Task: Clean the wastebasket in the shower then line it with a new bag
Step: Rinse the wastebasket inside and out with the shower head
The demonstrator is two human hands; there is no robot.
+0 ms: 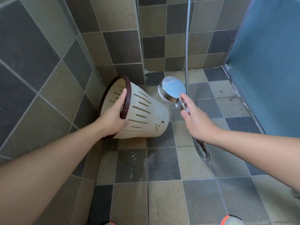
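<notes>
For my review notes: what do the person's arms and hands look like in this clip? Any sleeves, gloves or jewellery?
Both forearms are bare as far as the frame shows, with no sleeves in view. The left hand and the right hand wear no gloves, and no rings, watch or bracelet show on the visible sides. No markings show on either arm.

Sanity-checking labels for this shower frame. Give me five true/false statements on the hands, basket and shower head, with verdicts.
1. The left hand grips the dark rim of the wastebasket. True.
2. The wastebasket stands upright on the floor. False: it is tipped on its side, mouth toward the left wall.
3. The right hand holds the shower head by its handle. True.
4. A new bag already lines the wastebasket. False: no bag is visible; the slotted inside shows bare.
5. The wastebasket's outside is spotless. False: brown specks mark the wall near its base.
</notes>
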